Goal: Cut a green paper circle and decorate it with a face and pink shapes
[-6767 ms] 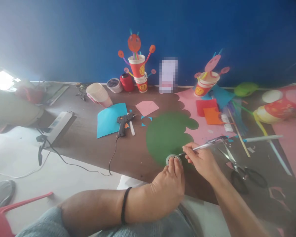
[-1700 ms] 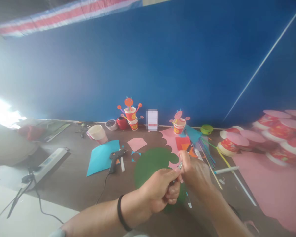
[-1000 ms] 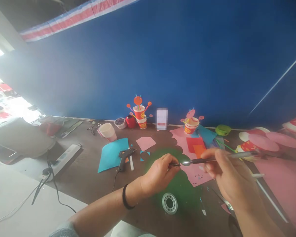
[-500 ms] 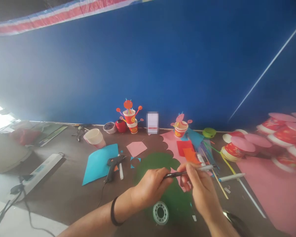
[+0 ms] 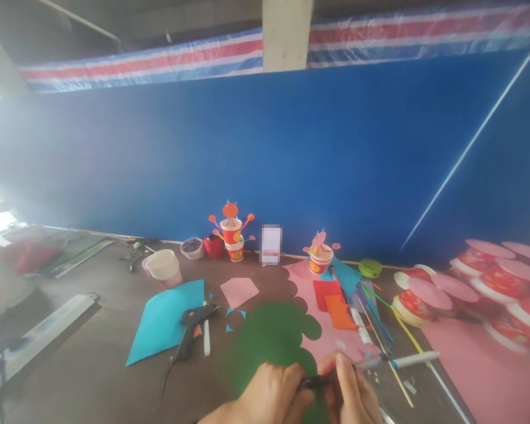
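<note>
At the lower edge of the head view, my left hand is closed around the dark end of a slim pen, which looks like a marker. My right hand pinches the same pen further along, and its grey end sticks out to the right. Both hands are over a green scalloped paper shape. Just past my right hand lies a white marker with a blue end. Fingertips are partly hidden, and the pen is blurred.
Left are a black glue gun on blue paper, a white cup and a power strip. Decorated paper cups stand by the blue wall. Pink-topped red cups crowd the right, near pink paper.
The camera view has tilted up, so the table and hands sit lower in the frame. Both hands keep hold of the pen and are closer together. The tape roll has left the view.
</note>
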Motion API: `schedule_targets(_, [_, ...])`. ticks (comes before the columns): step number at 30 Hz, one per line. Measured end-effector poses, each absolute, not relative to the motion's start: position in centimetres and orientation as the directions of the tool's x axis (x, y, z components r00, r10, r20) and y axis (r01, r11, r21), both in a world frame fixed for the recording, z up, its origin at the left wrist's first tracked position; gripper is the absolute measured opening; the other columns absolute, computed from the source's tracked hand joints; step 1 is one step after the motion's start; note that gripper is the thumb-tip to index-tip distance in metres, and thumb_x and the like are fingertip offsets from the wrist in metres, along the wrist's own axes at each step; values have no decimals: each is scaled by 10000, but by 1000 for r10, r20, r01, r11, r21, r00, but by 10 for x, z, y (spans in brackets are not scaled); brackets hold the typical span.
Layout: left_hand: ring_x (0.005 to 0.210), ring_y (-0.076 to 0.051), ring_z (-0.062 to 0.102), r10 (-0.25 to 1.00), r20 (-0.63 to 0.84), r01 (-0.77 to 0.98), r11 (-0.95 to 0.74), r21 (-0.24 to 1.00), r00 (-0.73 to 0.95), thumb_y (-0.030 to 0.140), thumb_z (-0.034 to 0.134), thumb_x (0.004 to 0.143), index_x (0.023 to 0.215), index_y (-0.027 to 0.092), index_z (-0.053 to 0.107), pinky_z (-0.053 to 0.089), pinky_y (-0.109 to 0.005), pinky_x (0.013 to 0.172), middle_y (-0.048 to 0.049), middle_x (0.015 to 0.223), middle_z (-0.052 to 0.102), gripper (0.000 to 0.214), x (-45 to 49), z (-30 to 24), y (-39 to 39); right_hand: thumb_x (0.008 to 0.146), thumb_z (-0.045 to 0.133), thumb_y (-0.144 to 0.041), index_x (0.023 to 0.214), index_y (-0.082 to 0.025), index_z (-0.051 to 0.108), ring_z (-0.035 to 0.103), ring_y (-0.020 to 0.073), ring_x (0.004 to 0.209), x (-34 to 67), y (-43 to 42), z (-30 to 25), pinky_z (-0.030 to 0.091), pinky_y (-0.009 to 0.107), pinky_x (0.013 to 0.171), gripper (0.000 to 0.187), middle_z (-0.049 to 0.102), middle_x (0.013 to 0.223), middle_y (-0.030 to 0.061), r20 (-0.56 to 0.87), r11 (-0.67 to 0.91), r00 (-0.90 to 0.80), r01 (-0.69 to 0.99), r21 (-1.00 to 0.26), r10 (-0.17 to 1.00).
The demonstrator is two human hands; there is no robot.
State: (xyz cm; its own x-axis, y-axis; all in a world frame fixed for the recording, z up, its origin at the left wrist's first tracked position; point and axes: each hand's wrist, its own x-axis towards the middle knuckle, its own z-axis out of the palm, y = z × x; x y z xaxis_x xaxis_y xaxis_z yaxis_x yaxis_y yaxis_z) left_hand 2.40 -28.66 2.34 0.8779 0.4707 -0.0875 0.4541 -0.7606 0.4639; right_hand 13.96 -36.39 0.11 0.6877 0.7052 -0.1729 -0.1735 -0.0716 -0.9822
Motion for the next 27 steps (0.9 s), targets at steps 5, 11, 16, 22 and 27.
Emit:
schedule_targets(5, [788, -184, 609, 513, 14, 429, -732, 530, 858, 303, 574, 828, 1052, 186, 521, 447, -257, 669, -43, 895, 639, 259, 4, 19, -282, 730, 582, -624, 724, -161, 615, 313, 57, 349, 157, -384, -22, 234, 175, 345, 464, 348, 422, -81, -263, -70, 565, -340, -938, 782])
schedule_targets(11, [1073, -302, 522, 486, 18, 381, -707, 596, 874, 593, 744, 571, 1284, 217, 375, 450, -438, 881, -114, 1200, 535, 887, -25, -7, -289, 718, 657, -514, 1084, -169, 630, 563, 147, 573, 216, -437, -45, 477, 271, 501, 504, 664, 840, 72, -91, -104, 774, -33, -994, 626])
schedule_targets(16, [1097, -306, 491, 377, -22, 315, -739, 596, 926, 612, 753, 533, 1317, 208, 371, 436, -449, 905, -107, 1233, 513, 961, -28, -19, -303, 732, 613, -568, 1382, -220, 395, 616, 195, 755, 250, -451, -44, 516, 293, 598, 769, 610, 1126, 127, 12, -152, 417, 357, -921, 909])
schedule_targets(22, [1097, -304, 474, 374, -97, 362, -748, 556, 922, 552, 766, 559, 1347, 217, 340, 420, -452, 917, -113, 1238, 484, 957, -27, -20, -311, 775, 532, -599, 1109, -232, 605, 609, 216, 805, 276, -433, -54, 491, 340, 708, 502, 629, 1018, 83, 143, -285, 409, 809, -514, 901])
schedule_targets(27, [1103, -302, 469, 350, -97, 348, -789, 506, 932, 456, 809, 556, 1354, 203, 316, 414, -431, 931, -116, 1229, 472, 971, -25, -23, -315, 754, 491, -668, 863, -222, 621, 578, 284, 916, 282, -423, -75, 449, 409, 782, 477, 641, 942, 80, 279, -299, 377, 910, -286, 883])
